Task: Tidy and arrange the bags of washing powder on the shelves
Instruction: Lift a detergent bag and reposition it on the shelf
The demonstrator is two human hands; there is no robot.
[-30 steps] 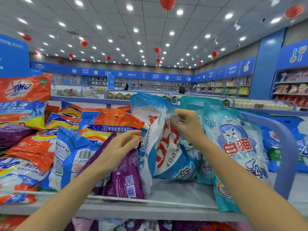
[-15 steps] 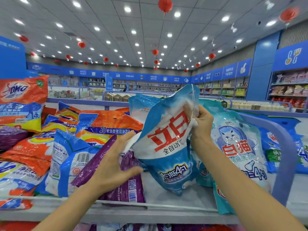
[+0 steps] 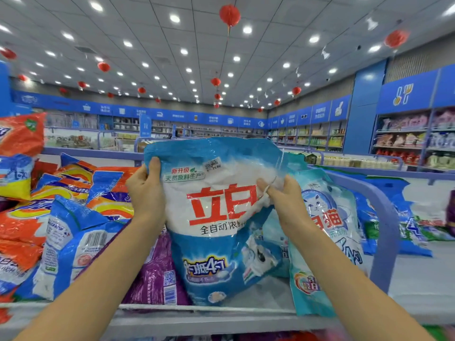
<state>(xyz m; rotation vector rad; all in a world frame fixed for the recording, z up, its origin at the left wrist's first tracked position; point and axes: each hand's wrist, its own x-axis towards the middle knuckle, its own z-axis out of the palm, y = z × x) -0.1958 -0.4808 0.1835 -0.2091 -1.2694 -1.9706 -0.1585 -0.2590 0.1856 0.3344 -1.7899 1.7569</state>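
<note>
While both my hands are on it, blue-and-white bag (image 3: 216, 217): upright, dead centre of my feed. The front faces me with big red characters. Its bottom end is down by the shelf (image 3: 258, 297) at 6 o'clock, and I can't tell if it's actually resting there.
Left hand (image 3: 147, 190): grips the bag's upper-left edge, 10 o'clock on the bag, thumb on the front, other fingers wrapped out of sight behind.
Right hand (image 3: 283, 200): 3 o'clock on the bag, fingers curled, pinching crumpled film on the right edge.
Price sticker (image 3: 213, 164): small white one near the bag's top, 12 o'clock, too blurry to read.
Purple bag (image 3: 157, 274): 7 o'clock from the held bag, partly tucked behind it, barcode side toward me.
Cat bag (image 3: 325, 217): teal, standing at 3 o'clock right beside my right wrist, bottom overlapping the shelf's front lip.
Blue barcode bag (image 3: 73, 242): 8 o'clock, overlapping the orange heap.
Orange bags (image 3: 22, 230): messy heap at 9 o'clock, lying every which way.
Divider rail (image 3: 384, 230): curved, blue-grey, 3 o'clock past the cat bag.
Red lanterns (image 3: 229, 14): hanging from the ceiling at 12 o'clock.
</note>
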